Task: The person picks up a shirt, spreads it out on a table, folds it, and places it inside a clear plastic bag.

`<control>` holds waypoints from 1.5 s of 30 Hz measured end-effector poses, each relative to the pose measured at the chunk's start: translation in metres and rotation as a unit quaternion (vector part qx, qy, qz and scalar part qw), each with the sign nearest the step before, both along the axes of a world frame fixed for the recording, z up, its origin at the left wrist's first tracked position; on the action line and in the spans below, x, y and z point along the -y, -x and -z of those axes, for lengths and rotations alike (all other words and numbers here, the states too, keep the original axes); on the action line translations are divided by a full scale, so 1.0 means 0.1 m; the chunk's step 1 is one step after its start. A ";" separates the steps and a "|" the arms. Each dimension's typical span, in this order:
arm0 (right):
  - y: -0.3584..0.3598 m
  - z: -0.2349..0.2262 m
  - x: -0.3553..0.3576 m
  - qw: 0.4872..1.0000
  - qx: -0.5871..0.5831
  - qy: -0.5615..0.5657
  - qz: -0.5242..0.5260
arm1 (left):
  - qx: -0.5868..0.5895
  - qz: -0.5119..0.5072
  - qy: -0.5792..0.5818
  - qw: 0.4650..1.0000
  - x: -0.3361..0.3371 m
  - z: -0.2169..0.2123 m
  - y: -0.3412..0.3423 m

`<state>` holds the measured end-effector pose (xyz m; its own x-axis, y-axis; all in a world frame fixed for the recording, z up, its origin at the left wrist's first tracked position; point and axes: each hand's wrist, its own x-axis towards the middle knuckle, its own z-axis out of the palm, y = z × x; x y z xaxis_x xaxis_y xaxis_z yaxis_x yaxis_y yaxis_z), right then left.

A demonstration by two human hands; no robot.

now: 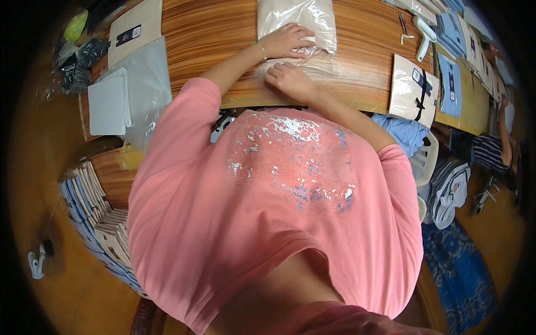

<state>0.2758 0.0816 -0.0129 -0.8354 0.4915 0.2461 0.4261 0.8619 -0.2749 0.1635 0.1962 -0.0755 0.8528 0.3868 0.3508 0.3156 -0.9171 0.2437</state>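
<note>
A beige folded garment (298, 12) lies in a clear plastic bag (328, 62) on the wooden table, at the far middle. My left hand (286, 42) rests flat across the bag's near part, fingers stretched to the right and slightly apart. Nearer the table's front edge, my right hand (291, 82) is on the bag's clear flap, its fingers bent and closed on the plastic. The fingertips of that hand are partly hidden.
White sheets (108, 103) and clear bags (146, 84) sit at the left, near a tagged beige garment (137, 28). On the right are a white-handled tool (425, 38) and a beige bundle tied with black ribbon (410, 89). Folded garments (103, 223) are stacked lower left.
</note>
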 end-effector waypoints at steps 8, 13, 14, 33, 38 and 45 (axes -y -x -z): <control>-0.68 -0.03 0.04 0.984 -0.018 0.017 0.176 | -0.026 -0.001 0.008 1.000 0.02 -0.10 0.00; -0.94 0.19 -0.07 0.976 0.049 0.101 0.189 | -0.029 -0.005 -0.015 0.999 0.03 -0.10 -0.01; -0.95 0.20 -0.07 0.978 0.051 0.093 0.181 | -0.032 -0.004 -0.016 0.999 0.02 -0.09 -0.02; -1.34 -0.03 0.07 0.979 -0.037 0.033 0.195 | -0.060 -0.011 -0.008 0.998 0.03 -0.09 -0.02; -1.35 -0.06 0.08 0.977 -0.034 0.067 0.202 | -0.056 -0.012 -0.018 0.998 0.05 -0.09 -0.01; -1.41 -0.10 0.28 0.991 0.010 0.016 0.133 | -0.084 -0.002 -0.003 0.996 0.05 -0.15 -0.03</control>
